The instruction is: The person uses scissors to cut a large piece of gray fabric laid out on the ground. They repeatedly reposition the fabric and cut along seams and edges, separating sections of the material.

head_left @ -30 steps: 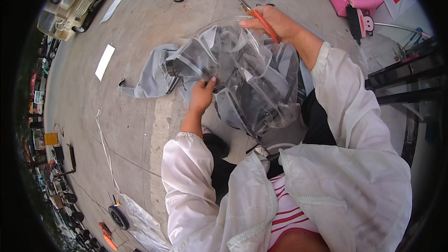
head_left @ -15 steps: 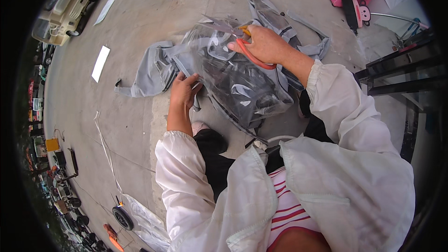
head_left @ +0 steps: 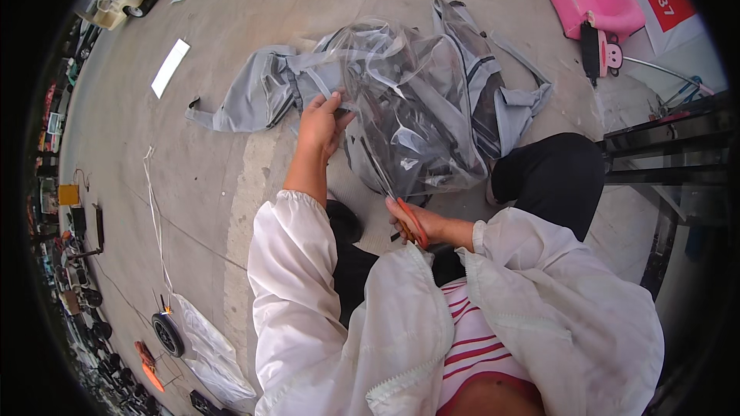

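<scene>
A crumpled clear plastic cover (head_left: 408, 108) with grey fabric panels and dark trim lies spread on the ground in front of me. My left hand (head_left: 322, 125) is closed on its left part, where a grey strip meets the clear plastic. Close to my body, my right hand (head_left: 433, 225) grips a pair of scissors (head_left: 415, 223) by the orange handles. Their blades point away from me, at the near edge of the plastic. Whether the blades are cutting or just touching it I cannot tell.
My bent knee (head_left: 551, 169) is right of the cover. Black metal bars (head_left: 663, 146) stand at the right, with a pink seat (head_left: 593, 0) farther off. A white strip (head_left: 170, 68) lies at left. A small wheel (head_left: 167, 334) and a white sheet (head_left: 208, 347) are lower left.
My right hand has swung the scissors from above the far part of the cover down to its near edge. The left hand keeps its hold, and the view has shifted a little.
</scene>
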A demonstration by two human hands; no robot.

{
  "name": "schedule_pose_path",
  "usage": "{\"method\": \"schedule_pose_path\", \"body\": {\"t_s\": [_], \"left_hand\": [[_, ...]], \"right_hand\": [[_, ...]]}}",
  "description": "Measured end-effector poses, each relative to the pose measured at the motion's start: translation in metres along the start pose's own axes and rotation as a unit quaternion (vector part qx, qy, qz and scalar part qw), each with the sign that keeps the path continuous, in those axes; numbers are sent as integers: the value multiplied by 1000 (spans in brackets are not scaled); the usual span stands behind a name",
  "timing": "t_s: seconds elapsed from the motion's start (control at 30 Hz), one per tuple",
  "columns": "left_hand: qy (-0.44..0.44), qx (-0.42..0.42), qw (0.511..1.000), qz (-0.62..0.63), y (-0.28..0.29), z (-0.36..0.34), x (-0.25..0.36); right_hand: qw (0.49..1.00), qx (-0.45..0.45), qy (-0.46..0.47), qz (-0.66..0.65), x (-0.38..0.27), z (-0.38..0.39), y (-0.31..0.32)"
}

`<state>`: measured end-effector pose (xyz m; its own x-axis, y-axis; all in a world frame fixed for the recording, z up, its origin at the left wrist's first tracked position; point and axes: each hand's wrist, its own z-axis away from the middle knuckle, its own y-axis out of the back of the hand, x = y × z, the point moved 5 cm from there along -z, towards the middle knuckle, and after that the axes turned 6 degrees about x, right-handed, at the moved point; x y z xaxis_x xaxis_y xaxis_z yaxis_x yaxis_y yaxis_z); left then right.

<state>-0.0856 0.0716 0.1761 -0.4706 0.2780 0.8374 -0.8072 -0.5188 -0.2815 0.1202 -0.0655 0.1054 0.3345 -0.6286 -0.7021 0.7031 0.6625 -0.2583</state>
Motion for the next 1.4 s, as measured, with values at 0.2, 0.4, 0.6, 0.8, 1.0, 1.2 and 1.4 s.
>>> {"method": "schedule_pose_path", "body": {"t_s": [0.2,0.4,0.6,0.8,1.0,1.2,1.4], "left_hand": [[2,-16,1000,17,-6,2,4],[-3,-16,999,46,-5,2,8],[-36,-60,994,86,-17,11,17],[-37,-111,991,-64,-21,16,7],[-26,-216,950,-223,-27,15,-13],[-117,-210,926,-293,-41,25,-11],[-147,-206,898,-361,-39,28,-18]], "right_hand": [[998,49,49,2,-2,-34,5],[929,246,218,170,-32,-26,23],[913,273,269,141,-32,-17,30],[868,307,357,155,-47,-2,40],[883,279,342,164,-49,14,40],[908,267,296,129,-42,15,44],[958,186,218,18,-27,5,38]]}}
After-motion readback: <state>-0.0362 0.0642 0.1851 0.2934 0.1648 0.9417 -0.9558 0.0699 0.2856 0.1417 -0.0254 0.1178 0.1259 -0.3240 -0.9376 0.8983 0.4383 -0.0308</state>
